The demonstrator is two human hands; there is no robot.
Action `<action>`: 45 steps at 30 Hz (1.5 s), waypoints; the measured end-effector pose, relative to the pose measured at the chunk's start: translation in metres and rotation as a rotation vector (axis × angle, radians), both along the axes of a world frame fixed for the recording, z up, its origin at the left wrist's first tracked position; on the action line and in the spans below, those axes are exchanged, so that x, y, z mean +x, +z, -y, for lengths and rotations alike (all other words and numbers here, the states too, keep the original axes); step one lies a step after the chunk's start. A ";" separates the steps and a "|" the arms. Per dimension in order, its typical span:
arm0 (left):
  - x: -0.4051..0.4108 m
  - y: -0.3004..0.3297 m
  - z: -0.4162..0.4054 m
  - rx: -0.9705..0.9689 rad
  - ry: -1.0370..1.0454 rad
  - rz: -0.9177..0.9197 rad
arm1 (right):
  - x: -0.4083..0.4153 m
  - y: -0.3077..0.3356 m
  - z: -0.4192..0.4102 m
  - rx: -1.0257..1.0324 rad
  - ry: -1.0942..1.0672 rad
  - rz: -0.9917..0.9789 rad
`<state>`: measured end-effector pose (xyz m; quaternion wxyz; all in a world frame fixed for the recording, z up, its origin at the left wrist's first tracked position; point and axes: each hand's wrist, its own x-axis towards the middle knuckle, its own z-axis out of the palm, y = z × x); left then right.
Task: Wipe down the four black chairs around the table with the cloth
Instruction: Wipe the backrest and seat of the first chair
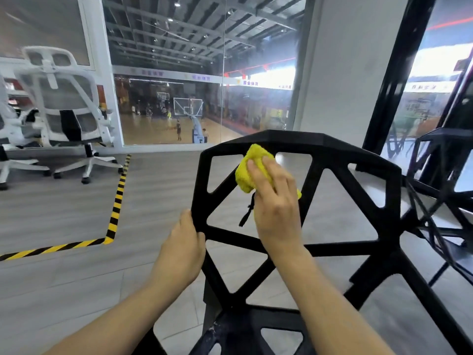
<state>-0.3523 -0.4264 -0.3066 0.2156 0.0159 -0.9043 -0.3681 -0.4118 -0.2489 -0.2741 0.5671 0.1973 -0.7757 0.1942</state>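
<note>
Wiping the black chair's openwork backrest, I have my right hand flat, fingers together, pressing the folded yellow cloth against a diagonal strut just below the backrest's top rail, so the pad keeps full contact with the narrow bar. A black cord dangles below the cloth. My left hand is wrapped round the backrest's left edge, probably to steady the frame against the rubbing. Another black chair stands to the right of the backrest; white office chairs sit well off to its left.
</note>
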 end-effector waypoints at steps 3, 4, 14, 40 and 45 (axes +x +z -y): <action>-0.001 0.000 -0.002 -0.035 0.030 0.033 | -0.034 0.036 -0.018 0.040 -0.084 0.029; -0.002 0.000 -0.002 -0.036 0.029 0.036 | -0.043 0.037 -0.019 0.078 -0.096 0.056; -0.006 -0.002 0.000 -0.095 0.027 0.058 | 0.011 -0.098 -0.049 0.327 -0.201 0.075; -0.003 -0.002 0.001 -0.100 0.023 0.012 | -0.028 0.002 -0.016 0.165 -0.248 0.181; -0.006 -0.002 0.001 -0.092 0.026 0.018 | 0.009 -0.068 -0.033 0.249 -0.335 0.222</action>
